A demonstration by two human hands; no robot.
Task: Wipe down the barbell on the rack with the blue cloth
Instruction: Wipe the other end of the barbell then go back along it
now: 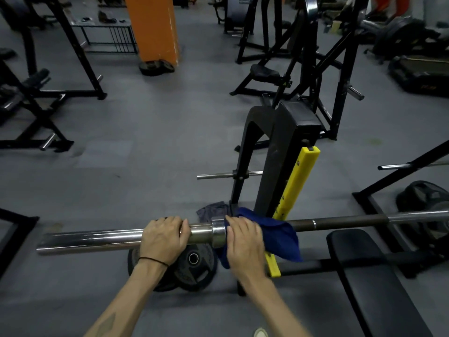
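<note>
**A:** Right, status? Where's the bar?

**B:** On the rack, lying across the view. Chrome sleeve sticks out to the left, dark shaft runs right past the yellow upright. Cloth is draped over the shaft just inside the collar.

**A:** Hands?

**B:** Left hand is curled over the sleeve, gripping it close to the collar; looks like it's steadying the bar. Right hand is on the cloth, pressing it onto the shaft right beside the collar. Can't tell if its fingers wrap fully round, since the far side is hidden.

**A:** Step?

**B:** I'd say mid-wipe at the collar end of the shaft. Most of the shaft to the right looks not yet covered.

**A:** Next move?

**B:** Probably slide the cloth right along the shaft. The yellow upright sits just beside the cloth, so the hand likely has to lift or re-wrap to pass the rack hook.

**A:** Room?

**B:** Bench sits under the shaft to the right, close. Plates on the floor below the collar. Sleeve end on the left has open floor round it. Shoe tip near the bottom edge, so watch footing by the plates.
</note>
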